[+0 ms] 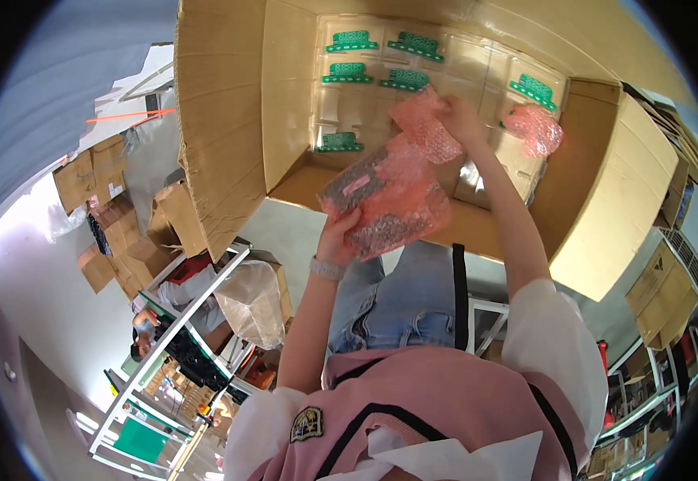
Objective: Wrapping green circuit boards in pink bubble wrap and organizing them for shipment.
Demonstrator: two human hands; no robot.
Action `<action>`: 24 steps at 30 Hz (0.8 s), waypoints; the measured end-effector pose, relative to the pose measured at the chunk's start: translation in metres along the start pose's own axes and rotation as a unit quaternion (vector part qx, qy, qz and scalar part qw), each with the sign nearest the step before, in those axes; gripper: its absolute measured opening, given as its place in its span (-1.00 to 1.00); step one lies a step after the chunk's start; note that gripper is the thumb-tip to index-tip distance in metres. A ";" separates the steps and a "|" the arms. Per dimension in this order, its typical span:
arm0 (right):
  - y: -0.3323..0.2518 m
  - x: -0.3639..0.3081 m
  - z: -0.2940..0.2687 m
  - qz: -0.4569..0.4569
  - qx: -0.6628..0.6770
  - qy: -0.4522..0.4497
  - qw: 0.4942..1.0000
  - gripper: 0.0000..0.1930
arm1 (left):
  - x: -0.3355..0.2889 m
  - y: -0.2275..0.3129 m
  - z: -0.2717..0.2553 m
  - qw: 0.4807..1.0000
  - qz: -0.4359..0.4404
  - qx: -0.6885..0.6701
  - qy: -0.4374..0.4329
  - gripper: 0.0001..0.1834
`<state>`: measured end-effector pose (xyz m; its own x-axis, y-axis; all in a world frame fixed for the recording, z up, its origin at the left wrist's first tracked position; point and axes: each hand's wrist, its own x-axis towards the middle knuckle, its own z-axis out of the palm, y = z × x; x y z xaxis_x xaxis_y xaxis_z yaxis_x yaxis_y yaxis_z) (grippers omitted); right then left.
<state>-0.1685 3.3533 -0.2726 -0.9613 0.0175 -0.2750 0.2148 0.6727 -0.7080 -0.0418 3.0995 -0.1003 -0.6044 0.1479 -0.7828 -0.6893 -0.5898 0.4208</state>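
Holding flat, pink bubble-wrap package point(389, 196) at near side of open brown cardboard box point(289, 96), by clamped fingers of left hand point(341, 239) at seven o'clock, likely for steadiness; apparently pinching upper bubble-wrap piece point(426, 128) at one o'clock with right hand point(459, 120), though seen blurred.

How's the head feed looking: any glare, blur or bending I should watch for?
Head view: strong fisheye bending, with the cardboard box looking bowed; head view: white glare on the clear tray below the right hand; head view: floor at left nearly washed out; head view: pink bubble wrap in the left hand fairly sharp.
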 end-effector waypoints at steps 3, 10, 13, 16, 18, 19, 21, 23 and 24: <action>0.004 0.066 0.057 -0.051 -0.066 0.089 0.993 -0.75 | -0.007 -0.006 -0.011 1.000 0.007 -0.012 0.027 -0.47; -0.009 0.102 0.101 -0.070 -0.395 0.019 0.916 -0.78 | -0.003 -0.002 -0.003 0.996 0.047 -0.037 0.068 -0.49; 0.003 0.099 0.084 -0.137 -0.344 0.035 0.928 -0.82 | 0.008 0.001 0.007 0.994 0.064 -0.007 0.085 -0.50; 0.011 0.094 0.044 -0.081 -0.089 0.087 0.989 -0.86 | 0.021 0.010 0.017 0.994 0.061 -0.005 0.089 -0.51; -0.040 0.071 -0.006 -0.073 0.098 0.156 0.980 -0.85 | 0.025 0.020 0.010 0.993 0.066 -0.023 0.090 -0.51; -0.054 0.053 -0.034 -0.097 0.154 0.159 0.970 -0.84 | 0.031 0.022 0.012 0.996 0.063 -0.013 0.061 -0.52; -0.085 0.009 -0.081 -0.202 0.222 0.104 0.948 -0.84 | 0.038 0.026 0.017 0.997 0.062 -0.008 0.034 -0.54; -0.111 -0.035 -0.102 -0.370 0.204 0.045 0.905 -0.85 | 0.038 0.033 0.026 0.998 0.054 0.000 -0.028 -0.56; -0.119 -0.052 -0.103 -0.457 0.172 0.042 0.872 -0.85 | 0.038 0.033 0.031 0.998 0.051 0.002 -0.031 -0.56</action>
<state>-0.1615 3.3491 -0.1070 -0.7648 -0.3454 0.5438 -0.6216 0.1740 -0.7638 -0.1000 3.1103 -0.1024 -0.6947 0.1358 -0.7064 -0.6245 -0.6010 0.4987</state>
